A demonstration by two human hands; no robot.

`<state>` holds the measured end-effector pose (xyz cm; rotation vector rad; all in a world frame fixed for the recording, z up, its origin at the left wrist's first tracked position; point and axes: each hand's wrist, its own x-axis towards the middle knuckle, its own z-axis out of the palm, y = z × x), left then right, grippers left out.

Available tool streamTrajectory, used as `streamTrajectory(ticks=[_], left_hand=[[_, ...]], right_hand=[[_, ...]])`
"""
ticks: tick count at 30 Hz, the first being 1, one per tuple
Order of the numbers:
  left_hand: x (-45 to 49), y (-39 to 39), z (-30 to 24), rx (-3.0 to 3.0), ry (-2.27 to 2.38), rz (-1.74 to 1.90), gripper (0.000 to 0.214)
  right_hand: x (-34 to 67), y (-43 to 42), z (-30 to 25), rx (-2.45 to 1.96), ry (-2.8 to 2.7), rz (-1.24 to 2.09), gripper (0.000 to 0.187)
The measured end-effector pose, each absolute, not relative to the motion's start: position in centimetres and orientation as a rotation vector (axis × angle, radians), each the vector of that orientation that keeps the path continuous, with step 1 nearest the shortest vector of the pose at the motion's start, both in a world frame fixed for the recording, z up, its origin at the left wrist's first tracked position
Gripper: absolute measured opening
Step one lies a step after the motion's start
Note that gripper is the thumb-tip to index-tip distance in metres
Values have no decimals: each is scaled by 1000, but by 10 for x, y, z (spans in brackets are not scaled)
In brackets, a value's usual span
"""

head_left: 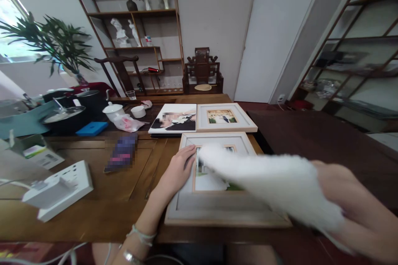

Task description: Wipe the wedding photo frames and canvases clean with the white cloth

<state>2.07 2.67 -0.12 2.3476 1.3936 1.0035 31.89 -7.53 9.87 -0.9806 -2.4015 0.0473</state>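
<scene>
A pale wooden picture frame lies flat on the table before me, a photo inside its inner border. My left hand rests on the frame's left side, fingers stretched out flat and not wrapped round it. Blurred by motion, my right hand grips a fluffy white cloth, which hangs over the right part of the frame and hides some of the photo. Whether the cloth touches the surface, I cannot tell. Beyond lie a second framed photo and a black-and-white photo panel, side by side.
A white power strip, an opened box, a blurred-out purple item and a blue box occupy the left of the wooden table. Pots and a white lidded cup stand behind them.
</scene>
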Motion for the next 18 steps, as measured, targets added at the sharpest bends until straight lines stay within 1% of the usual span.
streamTrajectory(ticks=[2,4,6,9,12,14,18], left_hand=[[21,26,0,2350,1401,982,34],[21,25,2,2349,1413,959,35],[20,25,2,2341,1425,953,34],[20,26,0,2331,1431,963,34],[20,28,-2,2343,1424,952,35],[20,28,-3,2352,1425,942,35],[20,29,-5,2361,1430,943,36]], right_hand=[[318,-46,96,-912,-2317,-178,25],[310,-14,87,-888,-2312,-391,33],[298,12,72,-975,-2446,-409,43],[281,31,49,-1139,-2685,-210,57],[268,22,39,-1175,-2773,-60,64],[261,6,41,-1174,-2817,48,64],[251,-35,56,-1131,-2945,367,60]])
